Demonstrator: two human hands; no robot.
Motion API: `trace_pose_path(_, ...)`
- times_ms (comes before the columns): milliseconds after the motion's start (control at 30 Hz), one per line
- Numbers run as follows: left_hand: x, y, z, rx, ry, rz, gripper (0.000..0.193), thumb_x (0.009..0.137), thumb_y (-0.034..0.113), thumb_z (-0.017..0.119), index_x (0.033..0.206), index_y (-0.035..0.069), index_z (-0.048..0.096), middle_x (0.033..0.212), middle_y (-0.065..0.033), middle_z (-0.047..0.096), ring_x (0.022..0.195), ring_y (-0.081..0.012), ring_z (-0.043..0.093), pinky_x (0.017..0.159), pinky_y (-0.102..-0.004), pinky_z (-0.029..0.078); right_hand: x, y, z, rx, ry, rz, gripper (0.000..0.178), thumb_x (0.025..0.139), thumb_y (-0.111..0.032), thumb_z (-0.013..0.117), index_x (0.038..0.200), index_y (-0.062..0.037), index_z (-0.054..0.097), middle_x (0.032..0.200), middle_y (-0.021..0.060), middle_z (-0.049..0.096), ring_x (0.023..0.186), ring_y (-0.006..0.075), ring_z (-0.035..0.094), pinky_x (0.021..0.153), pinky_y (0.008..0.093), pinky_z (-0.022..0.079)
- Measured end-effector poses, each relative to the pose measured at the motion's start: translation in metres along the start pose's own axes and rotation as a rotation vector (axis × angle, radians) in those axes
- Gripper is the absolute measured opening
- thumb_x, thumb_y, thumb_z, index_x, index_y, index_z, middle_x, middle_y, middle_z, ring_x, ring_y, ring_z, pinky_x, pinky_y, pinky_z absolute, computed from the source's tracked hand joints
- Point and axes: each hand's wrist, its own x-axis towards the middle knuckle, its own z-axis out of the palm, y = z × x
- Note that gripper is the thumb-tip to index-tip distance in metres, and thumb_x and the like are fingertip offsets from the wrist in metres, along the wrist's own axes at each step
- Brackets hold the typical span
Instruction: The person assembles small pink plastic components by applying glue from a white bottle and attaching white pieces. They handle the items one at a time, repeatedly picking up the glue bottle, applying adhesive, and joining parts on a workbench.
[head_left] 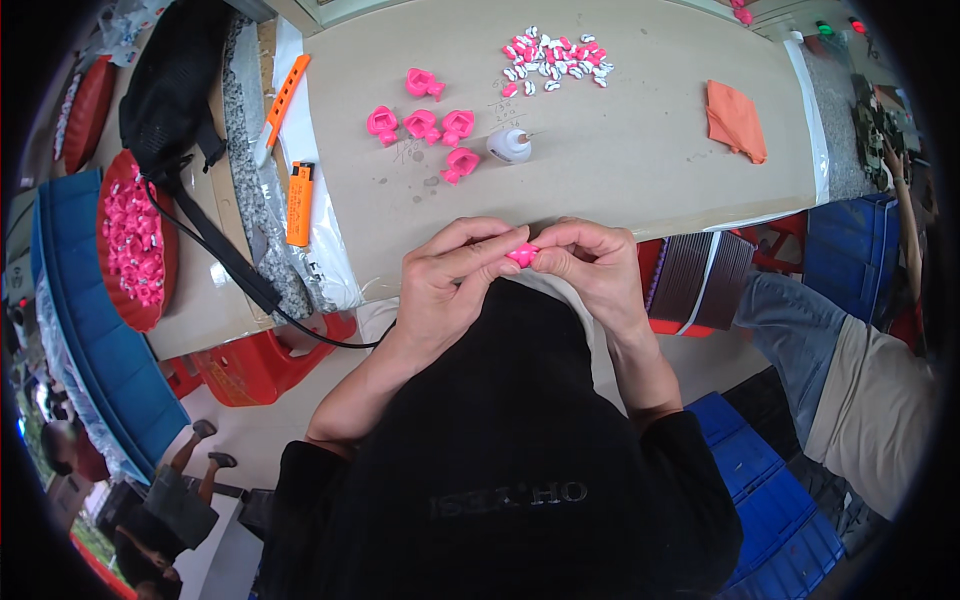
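Observation:
Just past the table's near edge, a small pink plastic piece (522,256) is pinched between both hands. My left hand (455,270) closes on it from the left with thumb and fingers, hiding part of it. From the right, my right hand (592,265) grips it between thumb and forefinger. Beyond the hands stands a white squeeze bottle (510,146) with a thin tip. To its left lie several hollow pink pieces (422,125). Farther back is a spread pile of small pink-and-white pieces (550,58).
On the left are an orange cutter knife (284,100), an orange lighter (300,204), a black bag (172,85) with a strap, and a red tray (165,250) heaped with pink pieces. An orange cloth (735,122) lies right. Another person (850,390) is at the right.

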Motion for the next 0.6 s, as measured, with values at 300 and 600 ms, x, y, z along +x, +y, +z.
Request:
trace_pose_path(300,-0.0004,0.0062,-0.0026,0.094,0.009,-0.024,0.025,0.079,-0.001,0.062,0.103,0.002,0.064,0.094,-0.0077,0.061,0.077,-0.0106,0.057,0.064,-0.0199,0.046,0.0016,0.0060,0.0000,0.120,-0.017,0.068,0.013,0.079,-0.002,0.065,0.090,0.0051,0.063,0.082,0.0086,0.065,0.077,0.0114,0.062,0.072,0.0224,0.051)
trace_pose_path(600,-0.0021,0.0099,-0.0026,0.092,0.017,-0.046,0.025,0.079,-0.001,0.062,0.104,0.003,0.064,0.093,-0.0072,0.061,0.077,-0.0099,0.056,0.064,-0.0202,0.045,0.0008,0.0096,0.0003,0.164,-0.021,0.102,0.015,0.079,-0.004,0.065,0.091,0.0046,0.063,0.083,0.0085,0.065,0.076,0.0111,0.061,0.072,0.0225,0.050)
